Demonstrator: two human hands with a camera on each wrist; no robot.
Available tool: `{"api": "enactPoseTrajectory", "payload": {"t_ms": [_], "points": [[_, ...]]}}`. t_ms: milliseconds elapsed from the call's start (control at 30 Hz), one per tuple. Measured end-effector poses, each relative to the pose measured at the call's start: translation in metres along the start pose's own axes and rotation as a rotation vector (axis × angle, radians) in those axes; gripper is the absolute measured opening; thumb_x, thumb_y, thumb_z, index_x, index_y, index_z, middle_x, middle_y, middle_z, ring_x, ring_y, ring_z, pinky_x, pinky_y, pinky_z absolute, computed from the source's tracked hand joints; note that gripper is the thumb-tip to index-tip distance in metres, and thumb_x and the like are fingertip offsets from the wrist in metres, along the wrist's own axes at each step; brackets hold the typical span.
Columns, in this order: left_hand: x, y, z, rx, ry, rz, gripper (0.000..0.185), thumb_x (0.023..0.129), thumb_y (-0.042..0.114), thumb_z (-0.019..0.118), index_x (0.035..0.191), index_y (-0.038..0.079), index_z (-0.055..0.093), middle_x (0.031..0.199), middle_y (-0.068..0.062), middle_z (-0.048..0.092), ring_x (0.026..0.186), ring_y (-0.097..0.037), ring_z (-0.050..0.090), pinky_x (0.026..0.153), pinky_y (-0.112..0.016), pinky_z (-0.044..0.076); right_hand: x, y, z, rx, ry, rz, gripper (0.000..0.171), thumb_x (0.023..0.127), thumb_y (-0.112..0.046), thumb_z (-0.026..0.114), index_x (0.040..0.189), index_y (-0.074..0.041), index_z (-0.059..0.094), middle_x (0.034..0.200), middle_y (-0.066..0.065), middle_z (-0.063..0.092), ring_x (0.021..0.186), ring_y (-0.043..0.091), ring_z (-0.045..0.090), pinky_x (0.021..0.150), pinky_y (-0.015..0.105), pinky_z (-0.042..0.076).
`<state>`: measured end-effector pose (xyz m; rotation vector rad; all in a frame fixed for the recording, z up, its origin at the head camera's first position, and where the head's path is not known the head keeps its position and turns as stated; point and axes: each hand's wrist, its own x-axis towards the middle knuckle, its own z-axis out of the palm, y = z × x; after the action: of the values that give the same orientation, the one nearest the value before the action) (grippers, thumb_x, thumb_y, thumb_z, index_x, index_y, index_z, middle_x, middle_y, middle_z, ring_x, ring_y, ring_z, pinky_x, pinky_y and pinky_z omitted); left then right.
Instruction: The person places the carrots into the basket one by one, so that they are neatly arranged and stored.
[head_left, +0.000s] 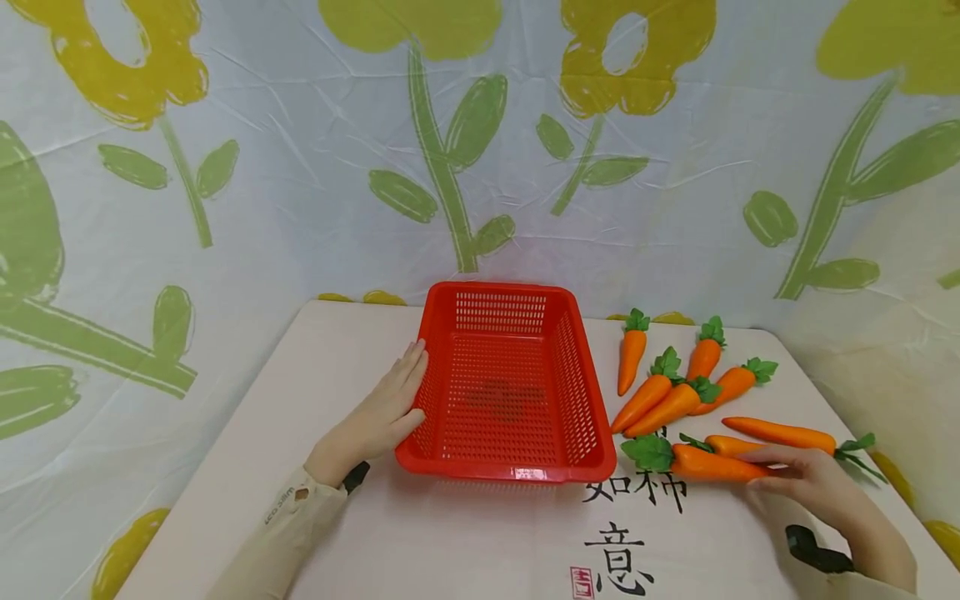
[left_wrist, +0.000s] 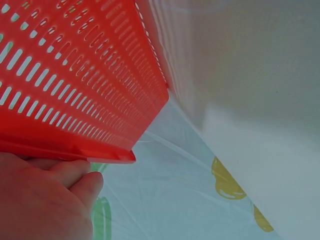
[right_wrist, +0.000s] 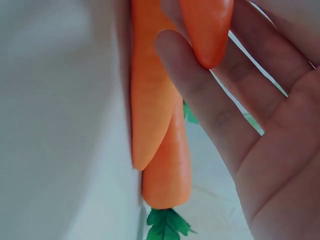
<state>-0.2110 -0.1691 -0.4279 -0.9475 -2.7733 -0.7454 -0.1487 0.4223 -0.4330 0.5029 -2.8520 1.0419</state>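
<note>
Left hand [head_left: 378,412] flat against basket [head_left: 510,297] edge; right hand [head_left: 813,483] (fingers straight) touches carrot [head_left: 712,464].

Black brush-style Chinese chars stood on the tablecloth [head_left: 480,542] in front of the basket [head_left: 577,392]: "如柿" in one row, "意" below; a small red seal stamp sat beside "意" (too small to read); tiny print on the left sleeve [head_left: 279,505], approx. illegible.
</note>
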Motion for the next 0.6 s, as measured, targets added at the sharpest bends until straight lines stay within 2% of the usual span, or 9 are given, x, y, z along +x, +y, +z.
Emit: {"api": "enactPoseTrajectory", "payload": {"t_ms": [200,333,500,600], "points": [[0.001,0.001,-0.001,0.004,0.015,0.014,0.073,0.087,0.014,0.044,0.147,-0.007,0.01,0.156,-0.017,0.0,0.143,-0.032,0.001,0.113,-0.05,0.012,0.005,-0.005,-0.003,-0.024,0.026,-0.022,0.03,0.072,-0.007,0.077,0.101,-0.01,0.073,0.114,-0.031,0.054,0.105,-0.021,0.039,0.074,0.004,0.038],[0.0,0.001,-0.003,-0.001,0.009,0.009,0.073,0.087,0.014,0.044,0.148,-0.006,0.009,0.157,-0.016,-0.001,0.143,-0.032,0.0,0.113,-0.05,0.012,0.009,-0.012,-0.005,-0.028,0.051,-0.045,0.031,0.072,-0.005,0.077,0.103,-0.01,0.072,0.112,-0.033,0.054,0.1,-0.018,0.045,0.072,0.005,0.041],[0.0,0.002,-0.004,-0.001,0.007,0.012,0.072,0.087,0.013,0.044,0.147,-0.007,0.01,0.157,-0.017,0.0,0.143,-0.032,0.001,0.112,-0.051,0.012,0.016,-0.021,-0.009,-0.002,0.045,-0.083,0.034,0.073,-0.003,0.075,0.107,-0.006,0.07,0.112,-0.024,0.062,0.099,-0.014,0.051,0.072,0.007,0.043],[0.0,0.003,-0.004,0.002,0.007,0.018,0.072,0.087,0.013,0.044,0.147,-0.007,0.01,0.156,-0.017,0.001,0.143,-0.033,0.001,0.112,-0.052,0.012,0.021,-0.026,-0.012,-0.005,0.049,-0.076,0.034,0.074,-0.004,0.075,0.108,-0.006,0.07,0.106,-0.018,0.066,0.093,-0.011,0.055,0.071,0.008,0.044]]}}
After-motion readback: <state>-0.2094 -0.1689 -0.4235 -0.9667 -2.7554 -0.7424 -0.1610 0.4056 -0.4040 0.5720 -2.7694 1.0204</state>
